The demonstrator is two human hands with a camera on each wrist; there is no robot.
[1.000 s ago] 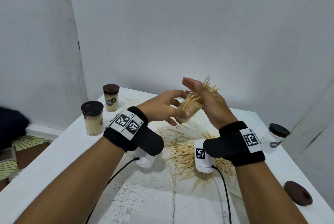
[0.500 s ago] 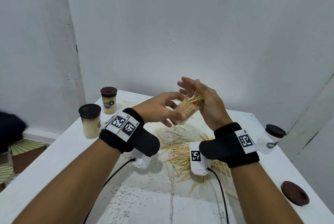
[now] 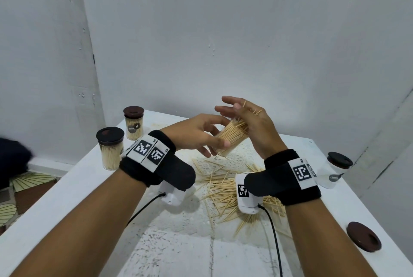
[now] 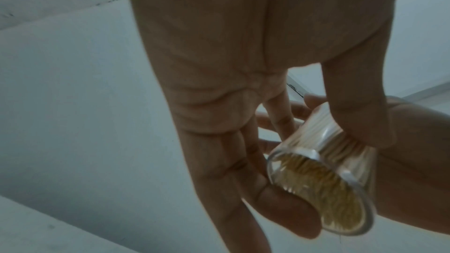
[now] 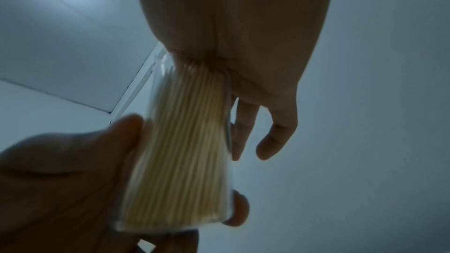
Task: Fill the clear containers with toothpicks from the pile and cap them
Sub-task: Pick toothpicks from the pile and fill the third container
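Note:
My left hand grips a clear container packed with toothpicks, tilted in the air above the table. My right hand has its palm against the toothpick ends at the container's mouth, with the fingers straight. A few tips poke out past the palm. The left wrist view shows the container bottom-on, between thumb and fingers. In the right wrist view the toothpicks in the container run up into the right palm. A loose pile of toothpicks lies on the table below the hands.
Two filled, capped containers stand at the table's left back. A capped clear container sits at the right edge. A loose dark lid lies near the right front. The white table meets the walls behind.
The toothpicks that stuck far out of the container have slid deeper in under the right palm. Both hands shifted slightly left and up.

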